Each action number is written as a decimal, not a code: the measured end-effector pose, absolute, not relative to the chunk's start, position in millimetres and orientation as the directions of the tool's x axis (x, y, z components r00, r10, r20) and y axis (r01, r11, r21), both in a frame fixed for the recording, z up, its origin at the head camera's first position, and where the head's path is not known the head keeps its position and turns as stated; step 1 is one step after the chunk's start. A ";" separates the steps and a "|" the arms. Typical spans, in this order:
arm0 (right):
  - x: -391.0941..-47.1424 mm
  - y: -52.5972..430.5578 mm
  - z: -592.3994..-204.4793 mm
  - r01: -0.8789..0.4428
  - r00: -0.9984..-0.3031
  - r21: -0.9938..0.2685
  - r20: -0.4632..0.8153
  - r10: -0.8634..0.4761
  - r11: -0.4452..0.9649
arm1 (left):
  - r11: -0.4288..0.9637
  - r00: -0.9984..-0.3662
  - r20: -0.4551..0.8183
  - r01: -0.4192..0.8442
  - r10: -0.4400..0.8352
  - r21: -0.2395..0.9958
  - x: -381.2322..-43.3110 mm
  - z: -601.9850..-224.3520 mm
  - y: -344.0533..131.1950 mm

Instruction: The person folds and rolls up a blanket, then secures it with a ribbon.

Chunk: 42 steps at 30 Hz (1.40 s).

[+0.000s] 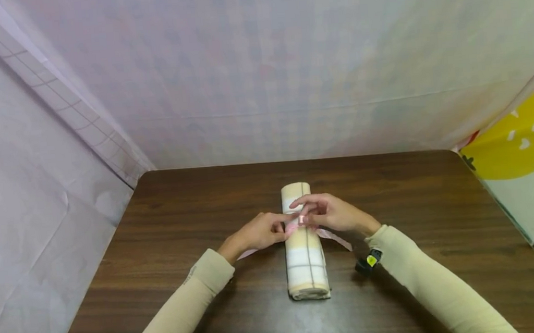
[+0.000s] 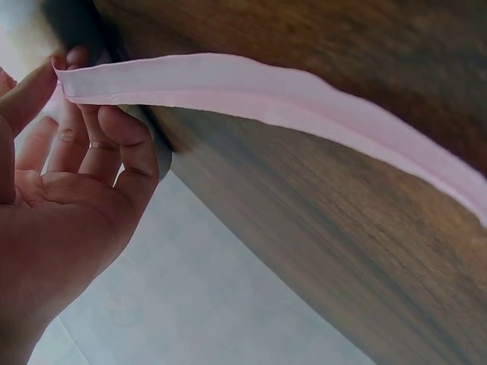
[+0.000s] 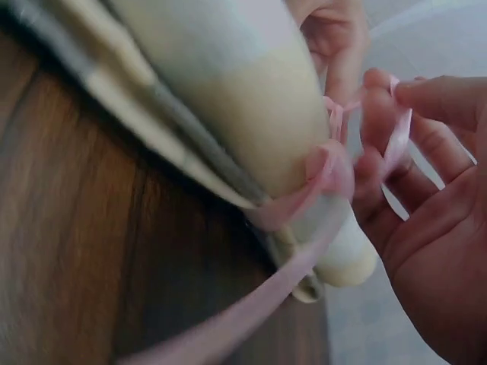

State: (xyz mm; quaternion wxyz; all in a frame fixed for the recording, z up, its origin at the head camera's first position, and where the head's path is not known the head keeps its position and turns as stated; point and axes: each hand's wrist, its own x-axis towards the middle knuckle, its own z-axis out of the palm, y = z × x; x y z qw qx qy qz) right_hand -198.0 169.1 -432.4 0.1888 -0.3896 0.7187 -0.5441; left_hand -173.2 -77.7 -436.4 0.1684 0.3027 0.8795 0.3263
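A rolled cloth (image 1: 305,263), cream and white with thin grey lines, lies lengthwise on the brown table. Around its middle runs a pink ribbon (image 3: 289,209), gathered in a small knot or fold on top. From the roll's left side my left hand (image 1: 263,230) reaches over and pinches the ribbon; a long tail of ribbon (image 2: 251,91) trails from those fingers in the left wrist view. My right hand (image 1: 334,212) comes from the right and pinches a looped piece of ribbon (image 3: 397,141) between thumb and fingers, just above the roll.
Another ribbon tail (image 1: 335,237) extends to the right of the roll. A black device with a yellow patch (image 1: 372,259) sits at my right wrist. Pale cloth hangs behind the table (image 1: 194,193) and at its left; a yellow-patterned cloth (image 1: 515,147) is at the right.
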 end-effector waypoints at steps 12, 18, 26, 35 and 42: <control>-194.8 164.5 -395.5 -0.782 -0.577 -0.438 0.239 -0.781 0.444 | 0.616 -0.761 -0.100 0.432 0.641 0.659 -180.3 -435.1 -77.2; -197.4 166.8 -395.8 -0.694 -0.608 -0.555 0.111 -0.786 0.458 | 0.610 -0.754 -0.098 0.440 0.649 0.658 -181.2 -435.5 -75.6; -207.0 182.2 -406.3 -0.318 -0.546 -0.948 0.174 -0.820 0.011 | 0.615 -0.751 -0.096 0.451 0.653 0.646 -182.5 -435.6 -73.9; -208.2 185.3 -413.4 -0.323 -0.562 -0.946 0.172 -0.809 0.024 | 0.609 -0.735 -0.102 0.467 0.671 0.642 -179.5 -433.6 -73.4; -200.9 173.3 -389.2 -0.838 -0.511 -0.457 0.469 -0.720 0.297 | 0.613 -0.737 -0.117 0.451 0.666 0.648 -178.6 -432.5 -77.1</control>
